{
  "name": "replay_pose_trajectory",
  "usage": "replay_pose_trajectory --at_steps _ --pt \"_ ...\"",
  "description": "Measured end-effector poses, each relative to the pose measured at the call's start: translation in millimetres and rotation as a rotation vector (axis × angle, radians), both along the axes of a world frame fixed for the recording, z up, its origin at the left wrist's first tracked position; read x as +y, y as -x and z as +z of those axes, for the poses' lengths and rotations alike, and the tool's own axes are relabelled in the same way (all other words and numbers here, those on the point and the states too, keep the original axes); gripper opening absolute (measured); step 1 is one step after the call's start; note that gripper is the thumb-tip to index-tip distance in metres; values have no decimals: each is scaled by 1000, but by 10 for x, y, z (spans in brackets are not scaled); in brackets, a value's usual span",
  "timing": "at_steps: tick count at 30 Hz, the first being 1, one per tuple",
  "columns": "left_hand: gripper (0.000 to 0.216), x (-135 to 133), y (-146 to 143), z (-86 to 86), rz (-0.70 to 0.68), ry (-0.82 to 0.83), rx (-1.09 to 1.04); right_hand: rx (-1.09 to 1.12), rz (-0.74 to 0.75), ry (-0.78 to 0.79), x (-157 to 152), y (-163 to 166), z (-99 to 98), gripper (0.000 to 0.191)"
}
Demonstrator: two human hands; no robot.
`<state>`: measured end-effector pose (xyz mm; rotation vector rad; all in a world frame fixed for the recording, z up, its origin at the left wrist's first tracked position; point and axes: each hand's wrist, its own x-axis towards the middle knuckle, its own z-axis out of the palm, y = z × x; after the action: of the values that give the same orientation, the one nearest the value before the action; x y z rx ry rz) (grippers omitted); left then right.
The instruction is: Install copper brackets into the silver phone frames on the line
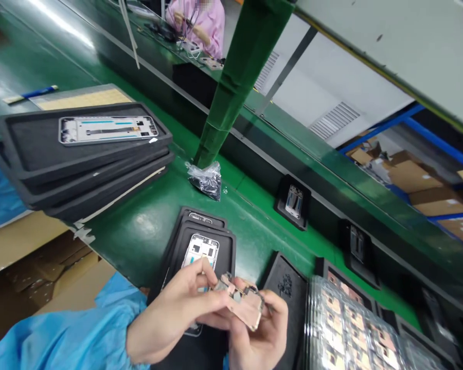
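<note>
Between my two hands is a phone circuit board (247,304), copper-pink with dark and grey parts along its upper edge. My left hand (185,300) pinches its left end, thumb on top. My right hand (260,336) grips the right end, thumb at the lower edge and fingers behind. Under the hands lies a white phone frame (201,247) in a black foam tray (227,252), partly covered by my left hand. To the right, clear plastic blister trays (347,329) hold several similar boards. A black tray (272,280) with small dark parts (285,285) sits between.
Stacked black trays (34,139) stand at the left, a phone frame (108,129) in the top one. A plastic bag of dark parts (206,180) lies by a green post (235,77). More trays (293,201) lie along the green belt. A person in pink (214,25) works opposite.
</note>
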<state>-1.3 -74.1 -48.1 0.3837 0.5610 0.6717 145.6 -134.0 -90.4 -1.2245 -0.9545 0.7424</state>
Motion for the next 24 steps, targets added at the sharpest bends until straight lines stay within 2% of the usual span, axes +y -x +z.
replay_pose_trajectory --at_steps 2,4,6,7,9,12,15,18,21,24 --pt "26 19 92 -48 -51 -274 205 107 -31 23 -14 -117 -37 34" --pt "23 69 217 -164 -17 -713 632 231 -39 93 36 -253 -27 30" --pt "37 124 323 -331 30 -1122 1091 358 -24 208 150 -356 34 28" --pt "43 145 357 -418 19 -1271 1245 417 -9 264 222 -385 76 27" --pt "49 163 384 -568 -57 -1461 1393 517 33 333 369 -395 165 27" --pt "52 152 365 -672 -115 -1566 1451 628 69 360 538 -338 268 25" --pt "58 160 346 -653 -110 -1603 1470 656 45 358 631 -273 316 25" --pt "51 196 357 -600 -103 -1653 1424 571 27 344 687 -248 303 32" --pt "44 185 401 -565 -51 -1732 1314 238 17 276 721 -256 241 32" --pt "47 88 470 -560 28 -1847 1122 -420 101 137 737 -247 174 21"
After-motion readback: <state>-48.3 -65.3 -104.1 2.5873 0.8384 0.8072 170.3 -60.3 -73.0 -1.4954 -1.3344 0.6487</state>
